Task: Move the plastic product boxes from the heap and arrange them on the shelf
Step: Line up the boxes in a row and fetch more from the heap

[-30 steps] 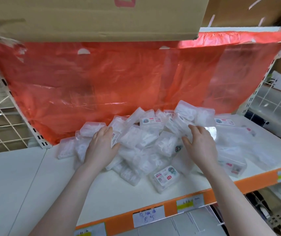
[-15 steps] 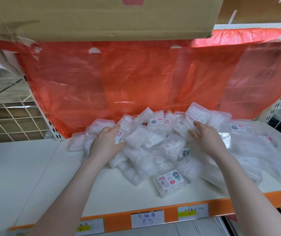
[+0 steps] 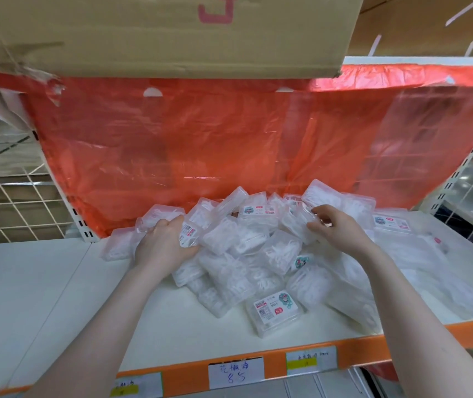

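A heap of clear plastic product boxes (image 3: 246,254) filled with white picks lies on the white shelf (image 3: 57,311), against a red plastic sheet. My left hand (image 3: 163,245) grips a labelled box (image 3: 188,234) at the heap's left side, thumb under it. At the upper right of the heap my right hand (image 3: 335,228) has its curled fingers round a clear box (image 3: 298,222). One box with a printed label (image 3: 275,311) lies face up at the heap's front.
A red plastic sheet (image 3: 201,145) hangs behind the shelf. A cardboard box (image 3: 157,35) sits overhead on the upper shelf. An orange front rail (image 3: 350,354) carries price tags. Wire mesh panels stand at the left (image 3: 5,208) and right.
The view has shifted closer to the heap. My left hand has closed round a labelled box at the left. My right hand has moved up to a box at the heap's upper right.
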### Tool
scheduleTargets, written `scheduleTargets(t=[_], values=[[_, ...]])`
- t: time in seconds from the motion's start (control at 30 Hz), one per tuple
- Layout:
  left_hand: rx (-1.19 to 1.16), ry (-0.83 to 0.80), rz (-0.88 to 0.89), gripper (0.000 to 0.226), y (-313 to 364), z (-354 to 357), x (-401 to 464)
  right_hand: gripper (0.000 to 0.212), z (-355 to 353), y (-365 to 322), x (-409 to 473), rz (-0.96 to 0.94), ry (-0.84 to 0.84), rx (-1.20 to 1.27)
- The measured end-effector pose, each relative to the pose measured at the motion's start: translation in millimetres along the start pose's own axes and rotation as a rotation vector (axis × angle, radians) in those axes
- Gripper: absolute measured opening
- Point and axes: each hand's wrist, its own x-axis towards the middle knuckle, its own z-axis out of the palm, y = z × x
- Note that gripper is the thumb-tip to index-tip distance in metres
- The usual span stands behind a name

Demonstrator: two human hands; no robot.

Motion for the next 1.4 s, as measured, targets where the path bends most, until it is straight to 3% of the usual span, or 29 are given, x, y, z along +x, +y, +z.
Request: scheduleTargets(t=[0.13, 0.23, 0.27, 0.43, 0.6, 0.8, 1.07, 1.27, 1.4], values=[[-0.033, -0.002, 0.01, 0.046, 0, -1, -1, 0.055, 0, -2, -2, -0.035, 0.005, 0.052], [-0.059, 0.016, 0.002, 0.044, 0, -1, -1, 0.025, 3, -3, -2, -0.064, 0.021, -0.011], [-0.061, 0.023, 0.001, 0.043, -1, -2, -1, 0.025, 4, -3, -2, -0.064, 0.02, -0.025], [-0.07, 0.053, 0.029, 0.036, -2, -15, -5, 0.069, 4, -10, -7, -0.046, 0.006, -0.01], [0.009, 0.051, 0.037, 0.04, 2, -30, -18, 0.07, 8, -26, -15, -0.072, 0.077, -0.086], [-0.025, 0.042, 0.032, 0.026, -3, -36, -46, 0.059, 20, -38, -29, -0.166, 0.099, -0.235], [0.013, -0.025, 0.01, 0.036, -25, -38, -78, 0.063, 49, -66, -63, -0.224, 0.074, -0.257], [-0.013, -0.016, -0.025, 0.06, -62, -51, -97, 0.055, 80, -115, -89, -0.315, 0.011, -0.287], [-0.028, -0.017, -0.054, 0.052, -110, -73, -121, 0.053, 114, -158, -108, -0.37, 0.008, -0.335]])
